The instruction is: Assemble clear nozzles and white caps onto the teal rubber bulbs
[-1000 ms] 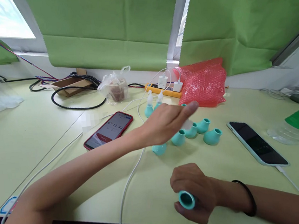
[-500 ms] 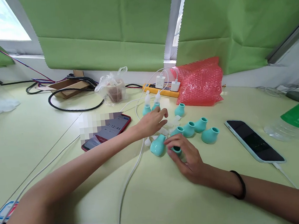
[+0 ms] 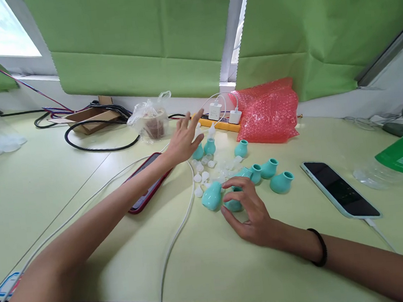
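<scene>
My left hand (image 3: 185, 139) is open, fingers spread, above two teal bulbs with clear nozzles. One, a nozzle-topped bulb (image 3: 209, 145), stands just right of the hand; the other is partly hidden behind it. My right hand (image 3: 252, 212) curves with thumb and fingers apart around a teal bulb (image 3: 233, 204), partly covered by the fingers; whether they touch it I cannot tell. Beside it a teal bulb (image 3: 212, 196) lies on its side. Several open-necked bulbs, such as one teal bulb (image 3: 282, 182), sit to the right. Small translucent pieces (image 3: 204, 175) lie scattered between the hands.
A red-cased phone (image 3: 149, 184) lies under my left forearm. Another phone (image 3: 340, 190), plugged in, lies at right. Behind are a yellow power strip (image 3: 227, 124), pink bubble wrap (image 3: 267, 116) and a bagged pot (image 3: 154, 124). A white cable (image 3: 176, 239) crosses the table.
My left hand has moved back and left, its fingers spreading out over the nozzle-topped bulbs. The red-cased phone has shifted and turned. My right hand stays nearly in place, its fingers slightly reshaped.
</scene>
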`<act>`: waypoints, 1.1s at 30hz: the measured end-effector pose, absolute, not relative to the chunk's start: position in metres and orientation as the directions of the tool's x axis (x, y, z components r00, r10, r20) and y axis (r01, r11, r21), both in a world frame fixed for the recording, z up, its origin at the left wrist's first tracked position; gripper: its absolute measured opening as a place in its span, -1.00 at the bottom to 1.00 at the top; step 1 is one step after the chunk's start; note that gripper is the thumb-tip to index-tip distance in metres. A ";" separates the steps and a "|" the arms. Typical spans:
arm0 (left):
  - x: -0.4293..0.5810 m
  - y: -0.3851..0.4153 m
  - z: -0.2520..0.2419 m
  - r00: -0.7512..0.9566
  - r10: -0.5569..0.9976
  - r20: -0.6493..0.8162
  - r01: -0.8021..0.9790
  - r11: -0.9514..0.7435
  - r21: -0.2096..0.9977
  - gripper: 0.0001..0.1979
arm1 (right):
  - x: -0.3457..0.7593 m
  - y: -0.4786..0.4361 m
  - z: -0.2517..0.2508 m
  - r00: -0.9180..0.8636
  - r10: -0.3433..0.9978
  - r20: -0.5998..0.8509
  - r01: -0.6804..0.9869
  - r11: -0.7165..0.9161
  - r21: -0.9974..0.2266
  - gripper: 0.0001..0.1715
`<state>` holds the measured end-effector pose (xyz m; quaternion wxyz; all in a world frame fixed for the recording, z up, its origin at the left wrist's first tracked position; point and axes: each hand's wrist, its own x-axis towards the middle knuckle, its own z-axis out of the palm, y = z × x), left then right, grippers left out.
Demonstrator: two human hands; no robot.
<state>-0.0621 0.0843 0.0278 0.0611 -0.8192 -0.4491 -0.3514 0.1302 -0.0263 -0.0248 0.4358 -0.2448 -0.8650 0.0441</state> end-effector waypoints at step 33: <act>-0.003 -0.015 0.075 0.465 0.777 0.423 0.441 -0.618 0.650 -0.68 | 0.138 -0.029 -0.028 -0.416 0.351 0.839 0.232 0.933 -0.275 -0.31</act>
